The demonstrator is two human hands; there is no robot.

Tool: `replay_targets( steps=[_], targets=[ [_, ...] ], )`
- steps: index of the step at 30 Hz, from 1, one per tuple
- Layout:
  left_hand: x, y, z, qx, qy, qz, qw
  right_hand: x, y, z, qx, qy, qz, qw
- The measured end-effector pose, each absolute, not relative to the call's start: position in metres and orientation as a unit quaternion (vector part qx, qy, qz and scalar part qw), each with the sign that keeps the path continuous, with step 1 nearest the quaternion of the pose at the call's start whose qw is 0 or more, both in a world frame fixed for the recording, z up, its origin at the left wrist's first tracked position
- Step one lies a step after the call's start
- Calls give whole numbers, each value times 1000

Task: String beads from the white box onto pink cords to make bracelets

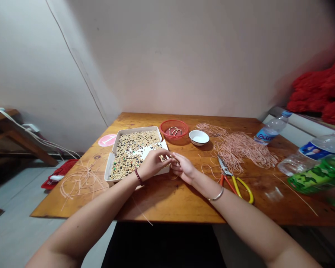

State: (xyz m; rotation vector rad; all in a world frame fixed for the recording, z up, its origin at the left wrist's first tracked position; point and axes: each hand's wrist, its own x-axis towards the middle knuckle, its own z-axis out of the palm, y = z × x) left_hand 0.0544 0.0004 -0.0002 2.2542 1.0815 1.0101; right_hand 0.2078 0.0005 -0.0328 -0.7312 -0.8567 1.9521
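Two bare forearms reach in over the near edge of the wooden table (162, 201); the left hand (154, 163), a dark bead bracelet (139, 177) on its wrist, hovers over the near right corner of the white bead tray (113, 153) with fingers curled and tips pinched together. The right hand (184, 168), a silver bangle (216, 196) on its wrist, meets it fingertip to fingertip just right of the tray, also pinched; what they hold is too small to tell, perhaps a bead or cord. Right of the tray lie yellow-handled scissors (236, 182) and a heap of pink cord (240, 147); behind it a red basket (174, 130) and white bowl (199, 137); loose cords (82, 180) lie left of it
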Motion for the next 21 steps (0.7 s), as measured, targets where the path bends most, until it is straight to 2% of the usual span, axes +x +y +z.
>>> replay_targets(
  steps=[3, 7, 15, 21],
  targets=[
    [57, -2, -6, 822, 394, 366, 188, 206, 0, -35, -293, -301, 798, 432],
    [58, -5, -8, 832, 375, 352, 208, 207, 4, -38, -283, -295, 792, 454],
    [57, -4, -3, 831, 375, 352, 213, 211, 15, -42, -413, -332, 686, 498],
    [54, 1, -8, 842, 401, 317, 173, 214, 15, -36, -364, -300, 740, 480]
  ],
)
